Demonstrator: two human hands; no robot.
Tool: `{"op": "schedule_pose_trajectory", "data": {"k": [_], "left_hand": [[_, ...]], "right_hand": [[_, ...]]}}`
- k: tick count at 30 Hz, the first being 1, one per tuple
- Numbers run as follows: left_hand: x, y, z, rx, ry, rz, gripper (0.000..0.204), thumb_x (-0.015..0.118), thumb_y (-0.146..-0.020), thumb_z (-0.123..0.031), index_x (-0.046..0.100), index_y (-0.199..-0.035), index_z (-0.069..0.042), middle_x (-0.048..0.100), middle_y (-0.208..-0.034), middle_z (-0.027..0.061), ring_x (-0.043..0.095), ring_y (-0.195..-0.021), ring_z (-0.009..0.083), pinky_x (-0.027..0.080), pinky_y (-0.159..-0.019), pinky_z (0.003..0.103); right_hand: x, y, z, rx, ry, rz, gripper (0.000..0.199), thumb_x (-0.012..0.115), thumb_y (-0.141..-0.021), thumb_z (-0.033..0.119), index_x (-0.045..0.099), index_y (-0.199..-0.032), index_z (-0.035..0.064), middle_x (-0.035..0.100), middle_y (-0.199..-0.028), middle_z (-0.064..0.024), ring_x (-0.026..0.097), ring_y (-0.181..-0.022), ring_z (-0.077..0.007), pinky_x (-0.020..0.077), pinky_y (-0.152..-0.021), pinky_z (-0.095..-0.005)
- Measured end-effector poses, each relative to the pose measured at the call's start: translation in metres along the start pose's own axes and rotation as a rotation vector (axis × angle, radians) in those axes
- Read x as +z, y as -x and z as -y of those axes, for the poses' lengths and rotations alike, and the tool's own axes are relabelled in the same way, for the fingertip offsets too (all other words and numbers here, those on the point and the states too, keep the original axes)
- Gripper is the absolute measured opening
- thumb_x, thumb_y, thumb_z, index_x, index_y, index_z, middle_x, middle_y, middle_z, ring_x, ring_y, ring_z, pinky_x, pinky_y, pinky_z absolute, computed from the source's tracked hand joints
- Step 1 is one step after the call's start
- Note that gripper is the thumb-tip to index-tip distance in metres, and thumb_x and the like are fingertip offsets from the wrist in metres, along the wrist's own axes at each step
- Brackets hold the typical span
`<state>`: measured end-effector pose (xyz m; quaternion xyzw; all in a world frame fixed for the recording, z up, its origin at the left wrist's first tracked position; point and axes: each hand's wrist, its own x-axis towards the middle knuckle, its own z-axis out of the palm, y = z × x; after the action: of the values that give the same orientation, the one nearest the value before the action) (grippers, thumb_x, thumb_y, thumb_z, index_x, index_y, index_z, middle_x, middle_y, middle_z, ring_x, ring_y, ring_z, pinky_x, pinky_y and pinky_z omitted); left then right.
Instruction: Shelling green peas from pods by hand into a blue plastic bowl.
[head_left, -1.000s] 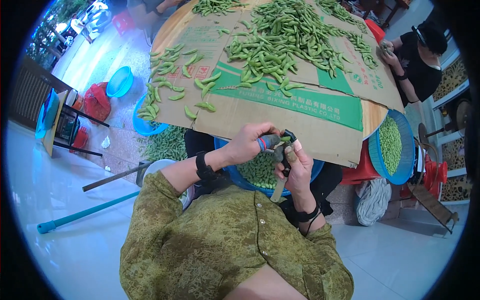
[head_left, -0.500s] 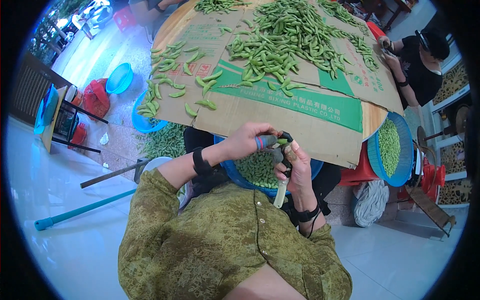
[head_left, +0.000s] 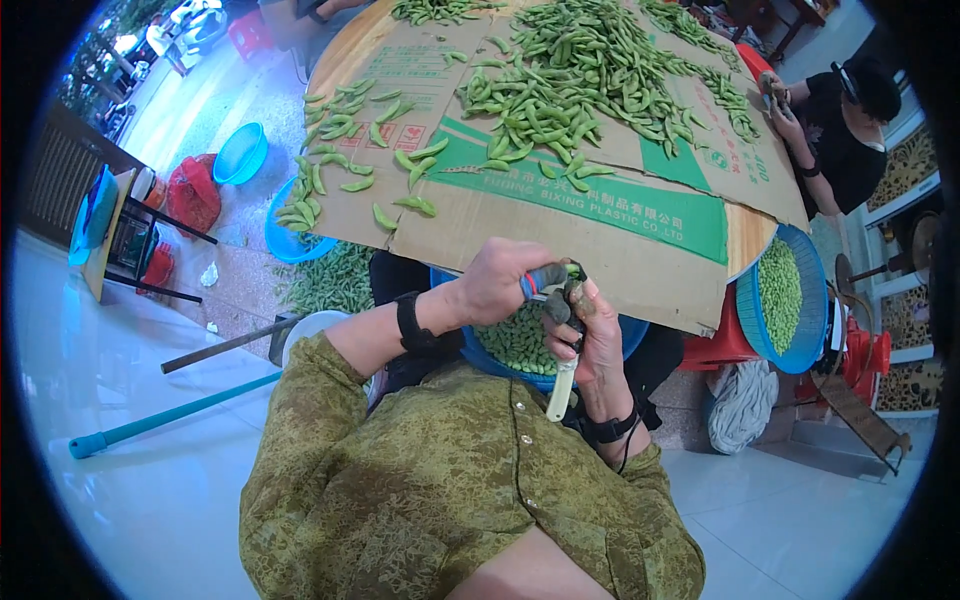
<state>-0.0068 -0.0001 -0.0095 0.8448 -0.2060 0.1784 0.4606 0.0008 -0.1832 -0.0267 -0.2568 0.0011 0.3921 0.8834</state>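
Note:
My left hand (head_left: 497,285) is closed in a pinch, with coloured tape round a finger, at a green soybean pod (head_left: 573,269) that is mostly hidden between the two hands. Against it, my right hand (head_left: 598,340) wears dark finger covers and is closed round a tool with a pale handle (head_left: 562,392). The handle points down toward me; the tool's working end is hidden by the fingers. Below both hands, a blue basin (head_left: 632,338) holds shelled green beans (head_left: 522,338). Just beyond them lies the cardboard (head_left: 480,245) covering the round table.
A large heap of soybean pods (head_left: 570,75) covers the table's far part, with loose pods nearer left. At right stands a blue basket (head_left: 815,300) of shelled beans, and a person (head_left: 835,130) handles something small. Empty pods (head_left: 335,280) lie on the floor at left, near a teal pole (head_left: 180,412).
My left hand has turned and closed in tighter against my right hand, and less of the pod shows. The right hand and its tool stay nearly in place.

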Motion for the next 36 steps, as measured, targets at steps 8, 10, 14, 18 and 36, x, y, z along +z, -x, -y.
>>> {"op": "schedule_pose_trajectory", "data": {"k": [8, 10, 14, 18, 36], "left_hand": [[0.009, 0.007, -0.005, -0.416, 0.276, 0.130, 0.017, 0.056, -0.088, -0.011, 0.063, -0.100, -0.001, 0.063, -0.081, 0.0172, 0.063, -0.073, 0.0284, 0.047, -0.064, 0.033], [0.012, 0.011, -0.008, -0.232, 0.117, 0.120, 0.018, 0.056, -0.087, -0.009, 0.061, -0.102, 0.000, 0.063, -0.084, 0.0187, 0.063, -0.076, 0.0313, 0.047, -0.066, 0.035], [0.009, 0.014, -0.012, -0.170, 0.034, 0.167, 0.023, 0.054, -0.081, -0.002, 0.058, -0.103, 0.002, 0.061, -0.089, 0.0219, 0.060, -0.085, 0.0392, 0.047, -0.071, 0.041], [0.012, 0.019, -0.011, -0.117, -0.018, 0.205, 0.024, 0.054, -0.076, 0.001, 0.058, -0.100, 0.002, 0.060, -0.086, 0.0221, 0.059, -0.085, 0.0409, 0.047, -0.071, 0.042], [0.001, 0.025, -0.019, -0.275, 0.201, 0.069, 0.020, 0.058, -0.084, -0.002, 0.047, -0.100, -0.001, 0.063, -0.079, 0.0183, 0.064, -0.077, 0.0351, 0.047, -0.065, 0.035]], "right_hand": [[-0.010, -0.001, -0.001, -0.490, 0.941, -0.300, 0.023, 0.061, -0.086, 0.001, 0.060, -0.109, -0.0014, 0.059, -0.082, -0.0050, 0.051, -0.056, -0.0092, 0.0381, -0.044, -0.0237], [-0.015, -0.011, 0.000, -0.746, 1.197, -0.236, 0.026, 0.063, -0.083, -0.001, 0.059, -0.108, -0.0020, 0.058, -0.081, -0.0076, 0.052, -0.058, -0.0134, 0.0402, -0.047, -0.0261], [-0.016, -0.012, 0.004, -0.989, 1.583, -0.159, 0.032, 0.066, -0.072, -0.005, 0.054, -0.102, -0.0030, 0.053, -0.078, -0.0153, 0.055, -0.064, -0.0277, 0.0448, -0.055, -0.0341], [-0.014, -0.013, 0.000, -1.028, 1.642, -0.158, 0.033, 0.063, -0.069, -0.006, 0.052, -0.100, -0.0031, 0.052, -0.078, -0.0174, 0.056, -0.065, -0.0332, 0.0455, -0.057, -0.0355], [-0.013, -0.004, -0.004, -0.764, 1.465, -0.099, 0.023, 0.067, -0.074, -0.003, 0.056, -0.094, -0.0011, 0.054, -0.072, -0.0103, 0.054, -0.058, -0.0197, 0.0426, -0.054, -0.0282]]}}
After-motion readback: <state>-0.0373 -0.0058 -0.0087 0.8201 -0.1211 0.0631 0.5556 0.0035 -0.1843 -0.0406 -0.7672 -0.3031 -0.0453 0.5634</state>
